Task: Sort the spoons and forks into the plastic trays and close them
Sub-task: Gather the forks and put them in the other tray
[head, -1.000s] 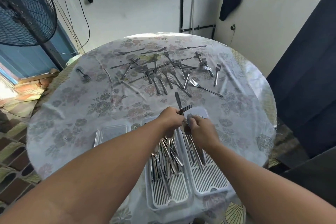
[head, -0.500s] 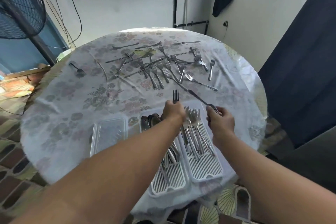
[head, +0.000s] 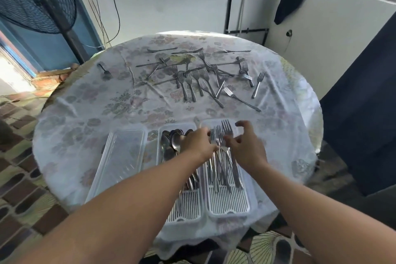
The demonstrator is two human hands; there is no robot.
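Nearest me, two clear plastic trays with slotted white inserts sit side by side on the surface: the spoon tray (head: 184, 203) and the fork tray (head: 229, 201). My left hand (head: 198, 142) grasps a steel fork (head: 212, 135) over the fork tray. My right hand (head: 246, 148) hovers beside it, fingers loose, holding nothing. A clear lid (head: 120, 156) lies left of the trays. Farther off, the scattered steel forks (head: 201, 77) await sorting. I judge them stiff, light and slippery; best pinched mid-handle.
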